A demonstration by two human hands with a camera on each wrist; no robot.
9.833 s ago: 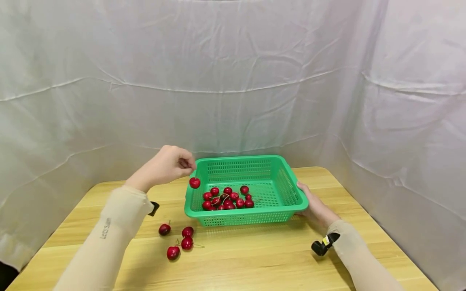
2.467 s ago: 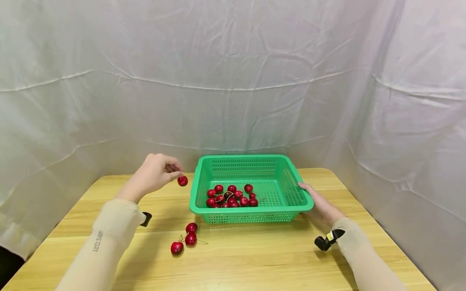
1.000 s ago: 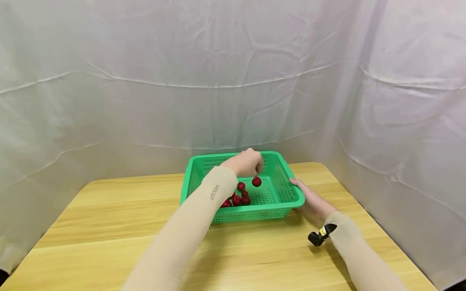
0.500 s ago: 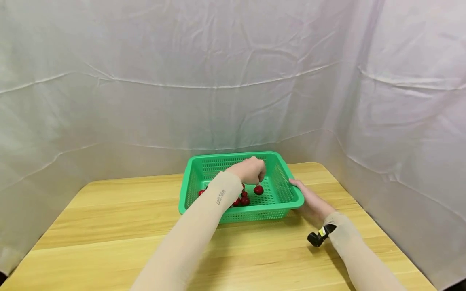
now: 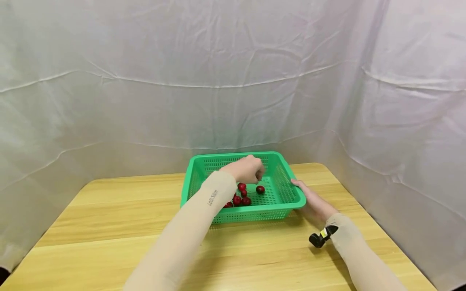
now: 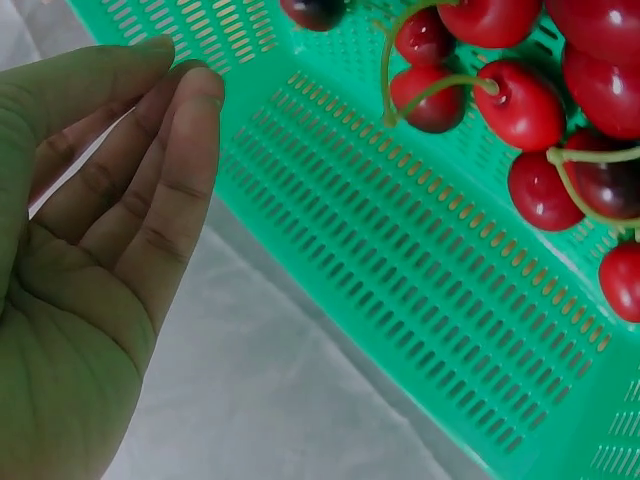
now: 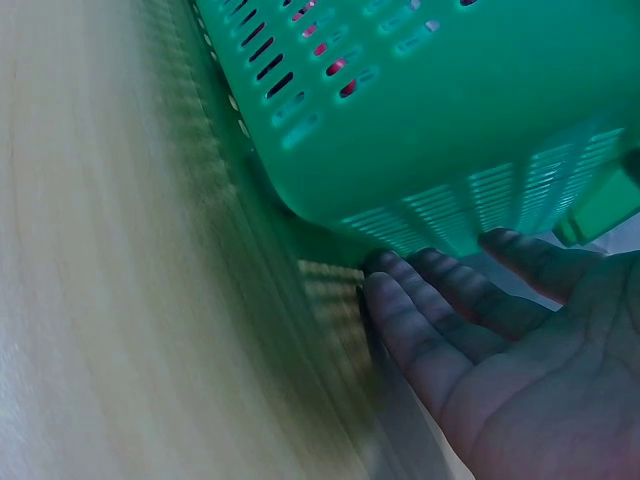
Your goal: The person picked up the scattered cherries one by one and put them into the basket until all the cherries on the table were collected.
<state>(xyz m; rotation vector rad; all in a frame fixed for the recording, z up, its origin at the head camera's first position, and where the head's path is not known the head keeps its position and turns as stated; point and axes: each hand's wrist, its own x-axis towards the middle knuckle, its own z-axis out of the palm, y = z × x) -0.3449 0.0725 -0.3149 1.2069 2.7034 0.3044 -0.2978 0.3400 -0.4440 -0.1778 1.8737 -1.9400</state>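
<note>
My left hand (image 5: 247, 169) is over the green plastic basket (image 5: 236, 218). In the left wrist view its fingers are loosely bent, thumb tip close to the fingertips, with nothing between them. A dark red cherry (image 5: 260, 189) lies apart on the basket floor, just below that hand. Several more cherries (image 6: 520, 105), some with green stems, are grouped in the basket; my left forearm hides part of them in the head view. My right hand (image 5: 314, 204) holds the basket's right side, its fingers (image 7: 430, 340) against the outer wall below the rim, the thumb mostly hidden.
The basket stands on a light wooden table (image 5: 109, 218), near its back edge. A pale cloth curtain (image 5: 182, 113) hangs behind and to the sides. A small black camera (image 5: 318, 240) is strapped to the right wrist. My left sleeve (image 5: 189, 230) covers the front middle of the table.
My left hand has carried a cherry by its stem from the left into the basket and let it go on the floor there. My right hand has stayed at the basket's right side.
</note>
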